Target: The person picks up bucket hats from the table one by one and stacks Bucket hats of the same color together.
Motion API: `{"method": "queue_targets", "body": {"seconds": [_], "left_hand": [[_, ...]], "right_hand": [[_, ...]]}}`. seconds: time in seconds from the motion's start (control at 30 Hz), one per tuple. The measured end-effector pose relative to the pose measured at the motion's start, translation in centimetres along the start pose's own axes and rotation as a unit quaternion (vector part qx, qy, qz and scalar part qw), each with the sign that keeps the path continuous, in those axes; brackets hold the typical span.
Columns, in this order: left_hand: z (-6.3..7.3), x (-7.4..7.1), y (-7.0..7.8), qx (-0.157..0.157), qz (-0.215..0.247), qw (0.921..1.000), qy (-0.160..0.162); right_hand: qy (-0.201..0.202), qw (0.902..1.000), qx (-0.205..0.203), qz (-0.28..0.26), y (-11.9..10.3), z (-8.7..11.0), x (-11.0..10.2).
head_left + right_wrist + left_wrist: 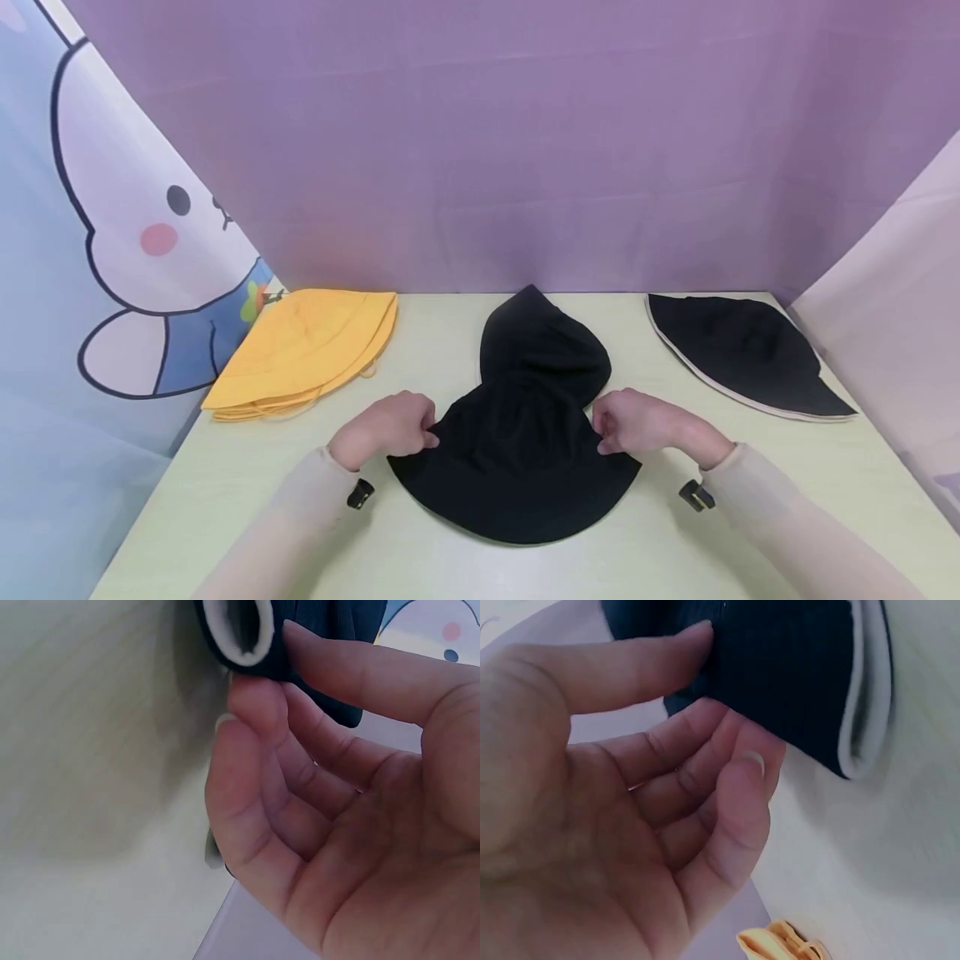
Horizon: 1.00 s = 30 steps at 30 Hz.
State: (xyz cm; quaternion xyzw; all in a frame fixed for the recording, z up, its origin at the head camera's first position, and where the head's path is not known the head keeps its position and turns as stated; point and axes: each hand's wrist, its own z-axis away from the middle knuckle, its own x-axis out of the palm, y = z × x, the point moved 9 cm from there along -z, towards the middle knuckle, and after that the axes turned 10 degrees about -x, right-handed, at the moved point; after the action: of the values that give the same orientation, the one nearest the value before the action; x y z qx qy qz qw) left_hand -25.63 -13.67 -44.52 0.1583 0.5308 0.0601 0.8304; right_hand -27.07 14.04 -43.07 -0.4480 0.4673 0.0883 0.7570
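Note:
A black bucket hat, folded flat with its brim toward the front edge, lies at the middle of the head view. My left hand pinches its left side between thumb and fingers; the left wrist view shows the thumb on the dark cloth. On the opposite side my right hand pinches the hat near the brim's corner. A pale lining edge shows on the hat in the right wrist view. Behind it, partly covered by it, sits another black hat.
Several yellow hats are stacked at the back left of the pale table. At the back right lies a black hat with a light brim edge. A purple curtain hangs behind the table.

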Motion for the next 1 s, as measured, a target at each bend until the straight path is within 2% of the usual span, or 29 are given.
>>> {"method": "queue_targets", "body": {"seconds": [0.13,0.23,0.4,0.53,0.63,0.77,0.9,1.0], "left_hand": [[-0.2,0.5,0.3,-0.010,-0.034,0.9994,0.001],[-0.2,0.4,0.4,-0.016,-0.038,0.9991,0.007],[-0.5,0.2,0.5,-0.020,-0.045,0.9987,0.016],[-0.6,0.3,0.5,-0.033,-0.051,0.9980,0.013],[-0.6,0.4,0.6,-0.042,-0.056,0.9975,0.011],[-0.5,0.4,0.6,-0.047,-0.062,0.9969,0.014],[-0.5,0.5,0.5,-0.047,-0.061,0.9969,0.017],[-0.5,0.5,0.5,-0.050,-0.063,0.9967,0.017]], "right_hand": [[-0.007,0.9999,0.007,0.003,0.3,-0.2,-0.2],[0.017,0.9996,0.021,-0.009,0.7,-0.5,-1.4],[0.086,0.9918,0.093,-0.017,2.8,-0.7,-4.3],[0.117,0.9830,0.140,-0.022,4.4,-0.8,-5.6],[0.125,0.9769,0.167,-0.046,5.7,-0.8,-5.7],[0.131,0.9656,0.197,-0.109,7.2,-1.0,-4.9],[0.141,0.9546,0.208,-0.159,7.9,-1.5,-4.0],[0.145,0.9509,0.211,-0.174,8.2,-1.8,-3.7]]}}
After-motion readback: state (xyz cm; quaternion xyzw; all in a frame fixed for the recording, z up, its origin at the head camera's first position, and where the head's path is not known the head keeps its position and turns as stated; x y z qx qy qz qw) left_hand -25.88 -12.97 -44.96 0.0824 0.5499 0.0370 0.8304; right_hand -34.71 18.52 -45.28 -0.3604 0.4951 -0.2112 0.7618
